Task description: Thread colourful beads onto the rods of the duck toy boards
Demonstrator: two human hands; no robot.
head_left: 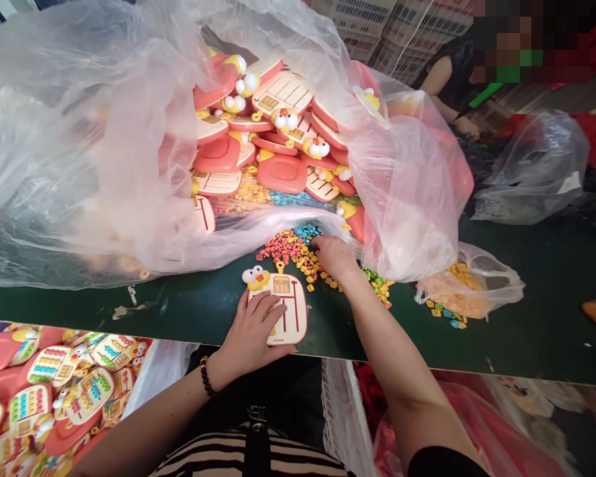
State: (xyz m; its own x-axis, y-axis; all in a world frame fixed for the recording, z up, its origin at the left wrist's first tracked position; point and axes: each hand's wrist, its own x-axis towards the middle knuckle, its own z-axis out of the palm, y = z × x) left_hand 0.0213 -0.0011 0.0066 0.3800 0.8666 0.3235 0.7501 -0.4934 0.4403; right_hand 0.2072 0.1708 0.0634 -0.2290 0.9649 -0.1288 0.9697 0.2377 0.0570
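A cream-and-red toy board [291, 318] with slots, a small yellow loop and a yellow bug-eyed head lies on the dark green table. My left hand [258, 324] is closed over its left side, thumb along the lower edge. My right hand [335, 258] reaches into small loose beads, its fingers bent together and their tips partly hidden. Around it lie red beads [281, 247], blue beads [306, 232] and yellow beads [310, 264]. Green and yellow beads [376, 285] lie right of my wrist.
A big clear plastic bag [104, 152] holds a heap of slotted toy boards [282, 173]. A small bag of yellow-orange pieces [459, 288] sits to the right on the table [541, 318]. Bead-filled boards [49, 364] fill a container at lower left. Another person's arm [440, 86] shows behind.
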